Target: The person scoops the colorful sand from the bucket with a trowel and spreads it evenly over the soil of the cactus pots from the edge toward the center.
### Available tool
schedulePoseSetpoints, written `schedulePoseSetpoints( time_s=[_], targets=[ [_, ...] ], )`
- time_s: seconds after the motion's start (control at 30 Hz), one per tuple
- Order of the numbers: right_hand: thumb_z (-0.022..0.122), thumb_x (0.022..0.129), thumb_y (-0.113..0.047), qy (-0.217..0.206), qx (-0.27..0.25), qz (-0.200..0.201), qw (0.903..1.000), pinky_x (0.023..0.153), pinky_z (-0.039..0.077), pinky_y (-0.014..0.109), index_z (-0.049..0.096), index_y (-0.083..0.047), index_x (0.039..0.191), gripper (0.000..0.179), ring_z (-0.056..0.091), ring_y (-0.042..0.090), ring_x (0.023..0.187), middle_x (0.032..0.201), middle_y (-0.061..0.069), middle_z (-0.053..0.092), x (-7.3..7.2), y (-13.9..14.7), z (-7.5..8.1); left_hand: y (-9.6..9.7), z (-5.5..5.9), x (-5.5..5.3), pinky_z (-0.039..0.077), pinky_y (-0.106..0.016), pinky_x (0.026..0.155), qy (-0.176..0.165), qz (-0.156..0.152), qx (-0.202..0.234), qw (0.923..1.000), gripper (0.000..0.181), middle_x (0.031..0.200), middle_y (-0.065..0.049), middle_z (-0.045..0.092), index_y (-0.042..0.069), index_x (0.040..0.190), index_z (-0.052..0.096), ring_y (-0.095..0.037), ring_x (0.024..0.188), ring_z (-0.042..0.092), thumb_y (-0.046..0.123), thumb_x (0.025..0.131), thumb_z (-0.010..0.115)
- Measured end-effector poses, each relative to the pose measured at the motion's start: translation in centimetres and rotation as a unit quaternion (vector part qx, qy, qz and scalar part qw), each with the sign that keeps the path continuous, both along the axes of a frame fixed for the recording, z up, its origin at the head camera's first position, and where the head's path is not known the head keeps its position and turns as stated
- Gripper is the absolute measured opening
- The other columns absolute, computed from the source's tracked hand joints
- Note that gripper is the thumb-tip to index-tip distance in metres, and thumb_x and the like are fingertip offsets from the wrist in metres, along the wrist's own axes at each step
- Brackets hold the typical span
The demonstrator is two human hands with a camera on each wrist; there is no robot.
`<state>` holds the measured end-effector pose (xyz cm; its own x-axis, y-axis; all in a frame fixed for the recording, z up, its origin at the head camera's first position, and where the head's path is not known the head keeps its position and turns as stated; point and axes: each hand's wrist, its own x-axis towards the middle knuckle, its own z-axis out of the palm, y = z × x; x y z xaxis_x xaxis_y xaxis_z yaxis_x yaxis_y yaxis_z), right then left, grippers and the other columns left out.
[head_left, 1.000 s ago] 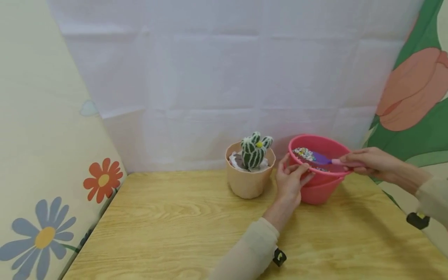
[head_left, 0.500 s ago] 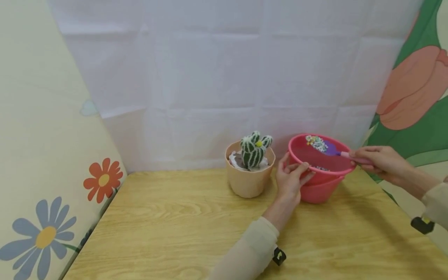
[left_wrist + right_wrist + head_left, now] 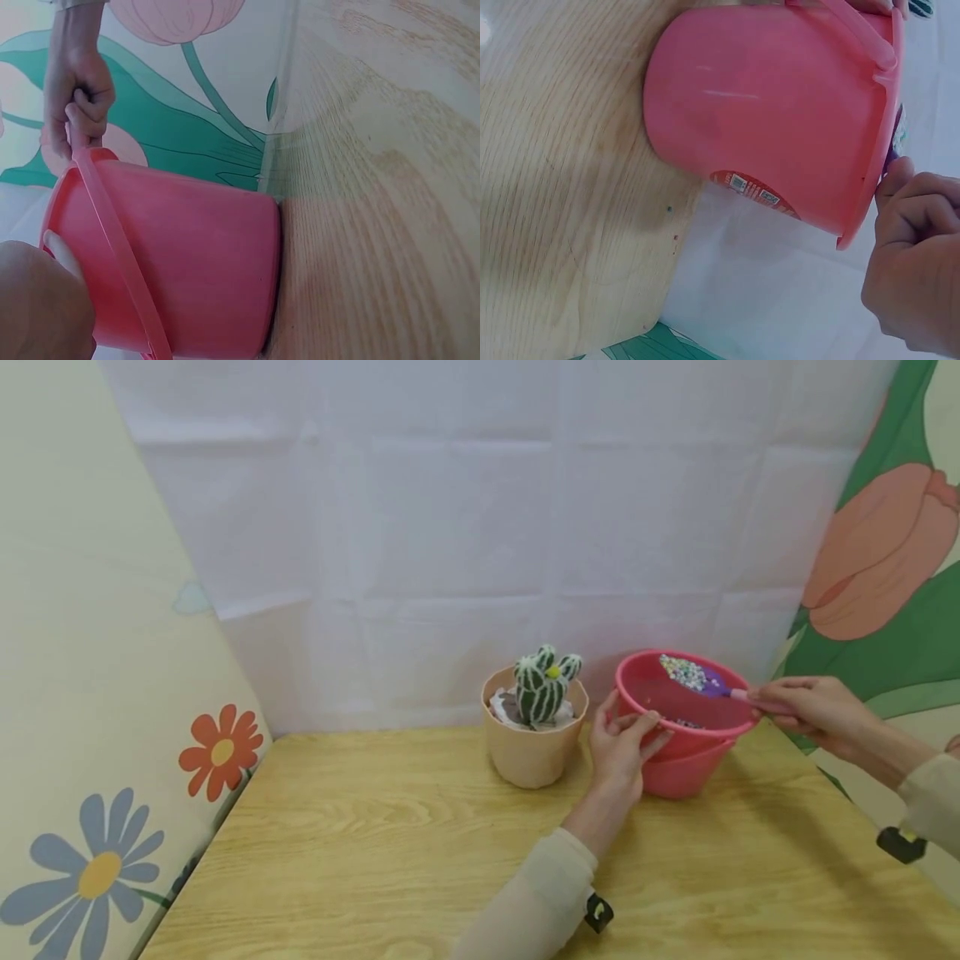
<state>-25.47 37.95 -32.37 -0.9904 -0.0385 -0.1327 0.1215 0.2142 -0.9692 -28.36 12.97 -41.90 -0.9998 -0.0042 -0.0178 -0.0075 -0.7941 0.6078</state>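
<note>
A pink bucket (image 3: 686, 764) stands on the wooden table at the right, its handle hanging down along the near side. My left hand (image 3: 618, 752) grips its rim at the near left, thumb on the front; in the left wrist view that thumb lies against the bucket wall. With my right hand (image 3: 821, 714) I hold a small toy shovel by its pink handle at the bucket's right rim. The shovel's purple blade (image 3: 716, 683) is over the bucket opening, heaped with small multicoloured beads (image 3: 684, 673). More beads (image 3: 688, 723) show low inside the bucket.
Left of the bucket is a peach flowerpot (image 3: 528, 756) with a knitted green-and-white cactus (image 3: 543, 695). A white sheet (image 3: 420, 527) hangs behind the table (image 3: 360, 852). A few tiny specks (image 3: 673, 238) lie near the table edge.
The shovel with its load of beads has risen off the bucket's left inner side and shifted right, along with my right hand. My left hand stays at the rim.
</note>
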Motion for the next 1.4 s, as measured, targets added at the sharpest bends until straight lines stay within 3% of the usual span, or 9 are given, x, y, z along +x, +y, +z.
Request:
schedulePoseSetpoints(
  time_s=[0.13,0.5,0.63,1.07,1.27,1.4],
  targets=[
    [0.062,0.104,-0.027,-0.005,-0.011,-0.001,0.9999,0.044,0.036,0.017,0.082,-0.022,0.096,0.022,0.047,0.004,0.053,0.092,0.004,0.077,0.0,0.0,-0.2,-0.3,0.1,0.1,0.063,-0.047,0.076,-0.008,-0.01,0.0,0.9999,0.062,0.099,-0.017,0.062,0.014,0.138,0.058,-0.029,0.084,0.071,-0.011,0.084,0.076],
    [0.064,0.103,-0.03,-0.003,0.028,-0.001,0.9996,0.044,0.035,0.018,0.08,-0.022,0.093,0.021,0.043,0.005,0.051,0.085,0.0,0.075,0.3,-0.5,0.0,-3.3,-0.1,0.0,0.062,-0.047,0.082,0.017,-0.093,-0.03,0.9951,0.067,0.106,-0.021,0.065,0.016,0.144,0.055,-0.029,0.092,0.069,-0.011,0.085,0.073],
    [0.065,0.102,-0.031,-0.002,0.043,0.003,0.9991,0.043,0.029,0.021,0.08,-0.022,0.093,0.019,0.04,0.005,0.049,0.085,0.0,0.074,0.3,-0.8,0.3,-4.1,0.1,0.2,0.062,-0.047,0.083,0.02,-0.114,-0.038,0.9926,0.066,0.105,-0.02,0.067,0.014,0.146,0.053,-0.028,0.091,0.07,-0.009,0.087,0.072],
    [0.067,0.101,-0.031,0.014,0.06,0.027,0.9977,0.047,0.019,0.03,0.079,-0.017,0.099,0.019,0.035,0.008,0.05,0.069,-0.003,0.058,1.1,-2.9,1.1,-4.8,1.1,1.9,0.063,-0.043,0.079,-0.026,-0.109,-0.098,0.9888,0.039,0.1,-0.022,0.068,0.004,0.129,0.059,-0.027,0.082,0.069,-0.002,0.091,0.067],
    [0.069,0.099,-0.032,0.019,0.057,0.025,0.9978,0.044,0.02,0.032,0.079,-0.016,0.102,0.019,0.03,0.011,0.048,0.081,0.0,0.069,1.7,-4.1,1.7,-5.5,1.7,2.7,0.063,-0.044,0.081,-0.014,-0.115,-0.109,0.9872,0.025,0.096,-0.018,0.067,0.003,0.121,0.063,-0.026,0.081,0.068,0.0,0.096,0.062],
    [0.071,0.098,-0.033,0.018,0.039,0.017,0.999,0.042,0.033,0.024,0.08,-0.022,0.1,0.014,0.057,0.005,0.056,0.089,0.0,0.076,2.0,-5.4,2.1,-6.3,2.2,3.2,0.061,-0.045,0.086,0.002,-0.106,-0.127,0.9863,0.025,0.096,-0.017,0.065,-0.001,0.118,0.064,-0.024,0.081,0.068,-0.002,0.094,0.064]
  ],
)
